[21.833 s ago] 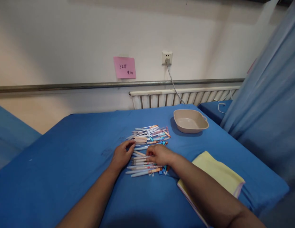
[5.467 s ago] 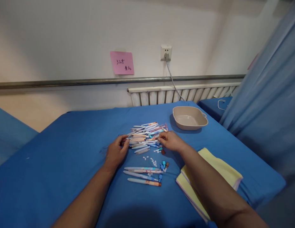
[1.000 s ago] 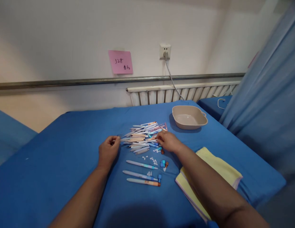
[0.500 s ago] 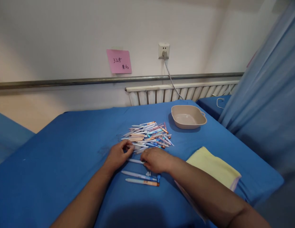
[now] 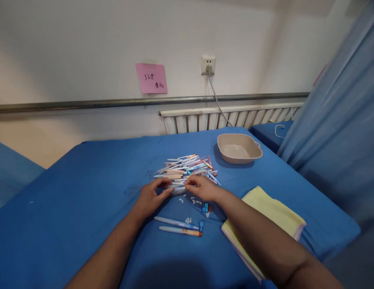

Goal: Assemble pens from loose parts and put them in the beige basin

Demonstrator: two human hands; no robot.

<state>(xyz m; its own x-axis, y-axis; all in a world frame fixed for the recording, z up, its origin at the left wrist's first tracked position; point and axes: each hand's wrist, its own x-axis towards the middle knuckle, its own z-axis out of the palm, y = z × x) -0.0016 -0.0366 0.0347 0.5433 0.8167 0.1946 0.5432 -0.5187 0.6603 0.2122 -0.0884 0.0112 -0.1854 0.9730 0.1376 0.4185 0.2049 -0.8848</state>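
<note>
A pale pen (image 5: pixel 178 188) spans the space between my hands at the near edge of the pile. My left hand (image 5: pixel 153 197) pinches its left end with thumb and forefinger. At its right end are the closed fingertips of my right hand (image 5: pixel 201 188). Just beyond lies a heap of pens and slim pen parts (image 5: pixel 187 165) in white, peach, blue and pink. Closer to me rest a white-and-blue pen (image 5: pixel 174 222) and a pale blue pen with an orange section (image 5: pixel 180 230). Small white bits (image 5: pixel 196 200) and blue caps (image 5: pixel 205 207) are scattered below my right hand.
A beige basin (image 5: pixel 239 148) stands at the back right of the blue-covered bed (image 5: pixel 84 192). Under my right forearm lies a folded yellow cloth (image 5: pixel 271 212). Behind are a radiator (image 5: pixel 189 120) and a metal rail (image 5: pixel 114 102); a blue curtain (image 5: pixel 334 132) hangs at right.
My right hand has moved up and away from me to the pile's edge. The pen lying below it is raised between both hands. White bits and blue caps are uncovered.
</note>
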